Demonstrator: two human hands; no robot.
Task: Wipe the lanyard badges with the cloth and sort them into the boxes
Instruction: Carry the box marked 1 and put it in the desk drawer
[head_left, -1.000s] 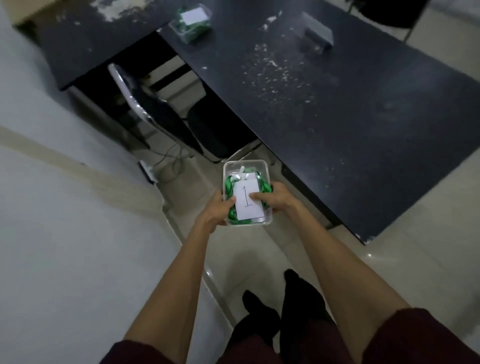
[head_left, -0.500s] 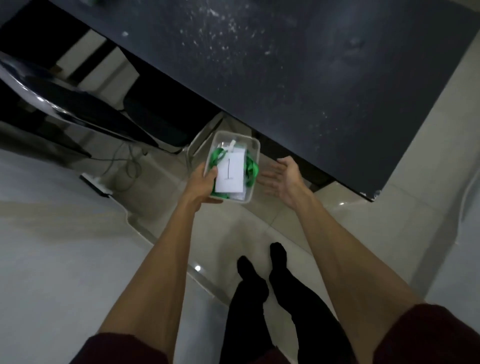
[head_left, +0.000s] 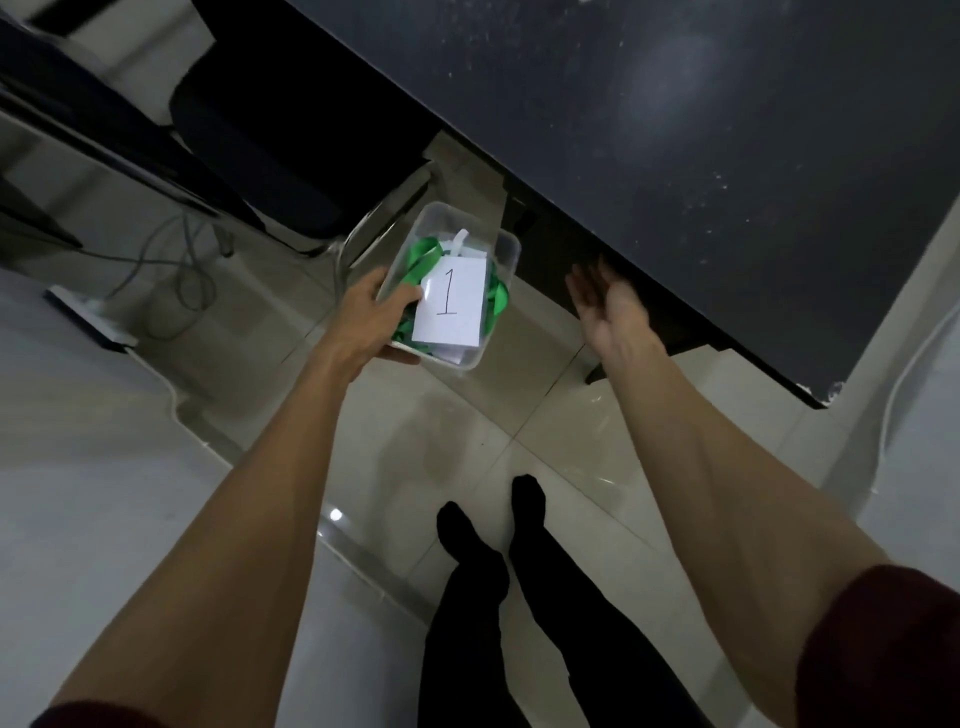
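Observation:
A clear plastic box (head_left: 503, 248) is held in the air just off the near edge of the black table (head_left: 727, 156). Inside it lie green lanyards (head_left: 423, 260) under a white card marked "1" (head_left: 451, 304). My left hand (head_left: 371, 322) grips the box by its left side, thumb over the rim. My right hand (head_left: 605, 306) is free to the right of the box, fingers straight and spread, just below the table edge. No cloth is in view.
A black chair (head_left: 249, 130) stands at the upper left, tucked under the table. Grey cables (head_left: 166, 270) and a power strip (head_left: 91, 319) lie on the tiled floor to the left. My legs in black (head_left: 519, 597) stand below.
My right hand has let go of the box and moved off to the right, opening. The left hand now carries the box alone. The view has tilted down and closer to the table edge.

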